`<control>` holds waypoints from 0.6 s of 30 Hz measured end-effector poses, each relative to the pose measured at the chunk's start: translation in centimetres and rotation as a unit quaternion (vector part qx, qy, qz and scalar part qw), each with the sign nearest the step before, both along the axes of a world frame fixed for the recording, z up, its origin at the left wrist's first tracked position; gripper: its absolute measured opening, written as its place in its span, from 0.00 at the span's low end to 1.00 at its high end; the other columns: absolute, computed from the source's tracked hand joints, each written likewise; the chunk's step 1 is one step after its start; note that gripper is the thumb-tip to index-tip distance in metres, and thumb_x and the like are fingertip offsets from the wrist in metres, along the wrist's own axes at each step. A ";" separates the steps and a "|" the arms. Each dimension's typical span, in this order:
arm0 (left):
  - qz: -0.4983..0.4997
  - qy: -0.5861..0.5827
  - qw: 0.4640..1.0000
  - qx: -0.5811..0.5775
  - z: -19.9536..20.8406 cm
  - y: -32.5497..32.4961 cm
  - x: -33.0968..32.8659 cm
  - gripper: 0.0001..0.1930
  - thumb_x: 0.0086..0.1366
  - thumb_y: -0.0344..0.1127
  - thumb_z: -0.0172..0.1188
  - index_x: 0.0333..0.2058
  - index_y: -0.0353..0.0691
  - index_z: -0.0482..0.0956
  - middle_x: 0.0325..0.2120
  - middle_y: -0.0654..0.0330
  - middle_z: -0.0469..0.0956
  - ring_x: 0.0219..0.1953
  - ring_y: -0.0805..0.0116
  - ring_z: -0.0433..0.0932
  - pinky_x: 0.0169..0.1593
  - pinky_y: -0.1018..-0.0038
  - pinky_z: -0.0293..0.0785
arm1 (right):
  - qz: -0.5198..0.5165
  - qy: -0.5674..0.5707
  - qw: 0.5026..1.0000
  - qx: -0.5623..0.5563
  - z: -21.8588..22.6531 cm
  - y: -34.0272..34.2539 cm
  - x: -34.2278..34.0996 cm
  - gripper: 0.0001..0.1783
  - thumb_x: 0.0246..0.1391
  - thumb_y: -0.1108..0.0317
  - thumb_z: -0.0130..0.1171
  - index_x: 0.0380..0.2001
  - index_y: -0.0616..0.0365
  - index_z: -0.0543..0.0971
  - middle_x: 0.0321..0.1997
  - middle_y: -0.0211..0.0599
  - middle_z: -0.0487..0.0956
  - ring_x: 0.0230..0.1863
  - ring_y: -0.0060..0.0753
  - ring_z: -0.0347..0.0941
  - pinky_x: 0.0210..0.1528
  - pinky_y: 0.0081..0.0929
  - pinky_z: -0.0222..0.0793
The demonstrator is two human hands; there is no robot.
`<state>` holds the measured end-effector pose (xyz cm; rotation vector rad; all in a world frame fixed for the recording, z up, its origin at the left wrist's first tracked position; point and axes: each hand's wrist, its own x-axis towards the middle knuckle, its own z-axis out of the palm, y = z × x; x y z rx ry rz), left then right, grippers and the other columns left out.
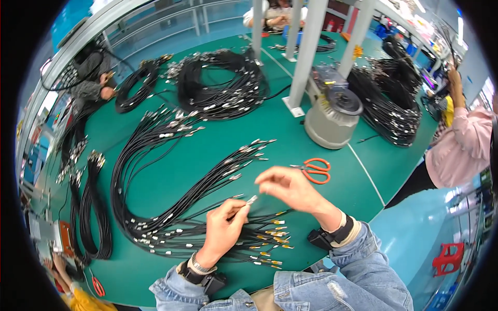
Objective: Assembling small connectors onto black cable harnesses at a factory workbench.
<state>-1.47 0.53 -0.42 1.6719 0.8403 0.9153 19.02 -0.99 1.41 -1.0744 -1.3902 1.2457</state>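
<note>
Cable tip (252,200) pinched in left hand (223,226), right hand (287,189) half open and free, just beside the tip

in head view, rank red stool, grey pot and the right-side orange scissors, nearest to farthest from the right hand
From the right hand:
1. Scissors: close by, just to its right and slightly beyond.
2. Grey pot: past the scissors, ahead and to the right.
3. Red stool: farthest, well off to the right.

The green table (207,147) bears bundled black cables (118,192), orange-handled scissors (315,171) and a grey round device (329,128).
</note>
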 end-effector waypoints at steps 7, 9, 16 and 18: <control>0.023 -0.038 0.997 -0.062 -0.4 0.0 0.0 0.04 0.61 0.23 0.56 0.34 0.29 0.73 0.22 0.64 0.76 0.22 0.83 0.71 0.24 0.85 0.65 | -0.433 0.172 0.883 0.065 0.9 2.1 9.9 0.07 0.55 0.69 0.55 0.35 0.62 0.76 0.21 0.23 0.67 0.22 0.16 0.60 0.27 0.16 0.57; 0.026 -0.048 0.996 -0.077 -0.3 0.0 0.1 0.04 0.61 0.22 0.56 0.34 0.29 0.73 0.22 0.63 0.76 0.22 0.83 0.71 0.25 0.85 0.65 | -0.434 0.253 0.864 0.036 1.3 2.7 10.8 0.06 0.55 0.69 0.55 0.33 0.61 0.75 0.19 0.23 0.65 0.20 0.16 0.57 0.25 0.17 0.55; 0.006 -0.029 0.996 -0.080 -0.3 0.1 -0.1 0.04 0.61 0.22 0.56 0.34 0.29 0.73 0.23 0.63 0.76 0.23 0.82 0.72 0.25 0.85 0.66 | -0.443 0.343 0.828 -0.018 1.1 6.9 11.4 0.06 0.53 0.69 0.57 0.30 0.60 0.74 0.18 0.23 0.64 0.14 0.15 0.51 0.22 0.20 0.52; 0.006 -0.030 0.996 -0.081 -0.2 0.1 -0.2 0.04 0.61 0.22 0.56 0.34 0.29 0.74 0.23 0.63 0.76 0.23 0.82 0.72 0.25 0.85 0.66 | -0.464 0.370 0.805 -0.022 0.9 8.0 11.4 0.06 0.53 0.70 0.58 0.30 0.60 0.74 0.17 0.23 0.64 0.13 0.15 0.50 0.22 0.20 0.51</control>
